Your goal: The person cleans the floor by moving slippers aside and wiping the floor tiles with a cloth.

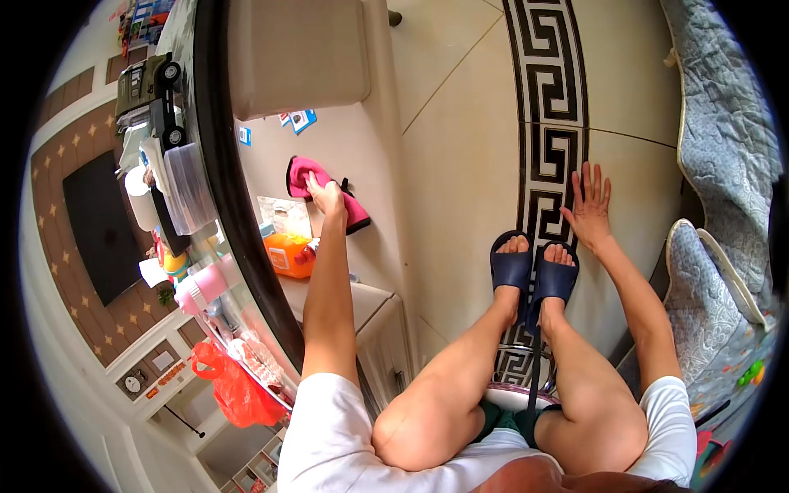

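My left hand [325,195] reaches to a low beige surface beside the glass-topped table. Its fingers, stretched out, rest on a pink cloth item [355,212] with dark trim; the palm side is hidden. The item's exact kind is unclear. Close by lie an orange packet [288,255] and a pale printed card [283,214]. My right hand [590,212] is spread over the tiled floor near the patterned strip, holding nothing. Whether it touches the floor I cannot tell.
Blue-and-white cards [302,121] lie farther along the low surface. On the glass top stand a toy car [150,99], a clear plastic container [189,189], a pink bottle [205,287] and a red plastic bag [234,386]. A quilted grey cover [727,123] hangs at the right.
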Available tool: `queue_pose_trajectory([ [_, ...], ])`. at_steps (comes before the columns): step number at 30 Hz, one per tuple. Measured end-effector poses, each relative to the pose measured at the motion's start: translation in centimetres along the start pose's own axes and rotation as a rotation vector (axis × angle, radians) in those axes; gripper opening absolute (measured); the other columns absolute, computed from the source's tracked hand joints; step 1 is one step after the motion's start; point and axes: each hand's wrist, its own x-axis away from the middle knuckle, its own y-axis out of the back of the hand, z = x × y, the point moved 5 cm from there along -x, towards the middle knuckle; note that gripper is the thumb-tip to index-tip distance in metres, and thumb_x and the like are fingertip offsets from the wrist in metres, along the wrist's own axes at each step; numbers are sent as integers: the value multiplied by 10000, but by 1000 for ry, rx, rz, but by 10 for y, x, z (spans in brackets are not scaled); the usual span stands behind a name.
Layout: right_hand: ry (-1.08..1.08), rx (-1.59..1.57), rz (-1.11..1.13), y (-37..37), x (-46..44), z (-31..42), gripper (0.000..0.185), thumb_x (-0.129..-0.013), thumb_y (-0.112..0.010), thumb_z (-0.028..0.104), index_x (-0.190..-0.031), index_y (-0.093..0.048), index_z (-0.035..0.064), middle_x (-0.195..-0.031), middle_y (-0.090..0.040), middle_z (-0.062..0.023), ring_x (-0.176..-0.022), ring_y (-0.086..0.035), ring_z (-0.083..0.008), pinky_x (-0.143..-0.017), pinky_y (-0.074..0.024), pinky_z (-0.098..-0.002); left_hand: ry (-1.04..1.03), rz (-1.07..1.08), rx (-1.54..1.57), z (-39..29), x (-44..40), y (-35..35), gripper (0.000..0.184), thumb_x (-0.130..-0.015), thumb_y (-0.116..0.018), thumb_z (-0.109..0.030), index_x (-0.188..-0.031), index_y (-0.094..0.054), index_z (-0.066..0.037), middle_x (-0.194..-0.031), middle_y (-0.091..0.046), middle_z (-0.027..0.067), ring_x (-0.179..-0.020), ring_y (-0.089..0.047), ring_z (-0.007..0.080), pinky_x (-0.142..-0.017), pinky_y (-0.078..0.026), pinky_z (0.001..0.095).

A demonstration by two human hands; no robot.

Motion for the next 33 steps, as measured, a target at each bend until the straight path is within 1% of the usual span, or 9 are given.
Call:
queue_pose_trajectory([
  [3,3,-1,-5,-3,0,1,961,-826,-676,398,-1539,-117,79,-1609,-9,-173,-1478,23,-389,-1171,-7,-557,-284,39,206,-40,6,-25,665,-693,-475,-14,-1357,-509,-20,-1481,-398,208,-1416,-304,338,-1173,-208,380],
  [9,3,7,11,-1,-2,1,954,-836,-666,402,-1540,-112,75,-1609,-5,-174,-1479,28,-387,-1171,-2,-556,-495,205,239,-149,105,-43,661,-703,-448,103,-1343,-538,-36,-1450,-456,181,-1421,-305,345,-1157,-234,375],
  [14,7,37,6,0,0,1,958,-836,-652,444,-1541,-116,78,-1607,-16,-180,-1479,12,-383,-1172,-10,-562,-347,482,334,-154,200,-57,628,-749,-444,123,-1348,-538,-41,-1425,-487,147,-1323,-452,250,-1097,-332,325],
  [17,12,28,0,3,0,2,966,-833,-655,446,-1541,-113,75,-1605,-20,-190,-1480,7,-383,-1173,-7,-557,-12,519,668,-133,228,-58,615,-747,-426,131,-1328,-550,-28,-1377,-520,114,-1259,-502,217,-1059,-386,315],
  [21,18,-6,-36,1,-1,1,986,-811,-700,381,-1545,-105,100,-1611,-25,-158,-1482,6,-375,-1172,-16,-552,154,208,822,-105,221,24,660,-738,-410,129,-1381,-463,-12,-1304,-549,104,-1174,-546,208,-1019,-431,315],
  [26,18,22,-31,0,-1,0,939,-839,-650,436,-1541,-135,87,-1612,-37,-154,-1482,4,-375,-1173,-12,-549,324,-35,492,-33,216,102,611,-787,-471,58,-1391,-421,-15,-1413,-428,125,-1297,-431,241,-1081,-357,348],
  [29,23,23,-43,3,-1,2,944,-831,-660,428,-1540,-139,86,-1610,-48,-156,-1482,-7,-374,-1174,-24,-549,445,-50,78,13,210,83,638,-815,-536,-22,-1433,-379,-43,-1485,-337,148,-1380,-309,266,-1133,-269,375],
  [30,20,16,-31,3,0,2,944,-831,-661,426,-1540,-138,88,-1610,-47,-155,-1482,-8,-373,-1174,-25,-548,359,32,-43,38,200,72,658,-821,-603,-105,-1444,-392,-95,-1486,-345,161,-1399,-270,295,-1148,-223,395],
  [33,13,0,-23,3,-3,0,943,-830,-670,408,-1540,-137,88,-1611,-41,-157,-1481,-7,-376,-1173,-26,-550,394,29,-168,43,192,53,626,-802,-641,-130,-1401,-461,-126,-1458,-383,152,-1374,-309,309,-1123,-250,429],
])
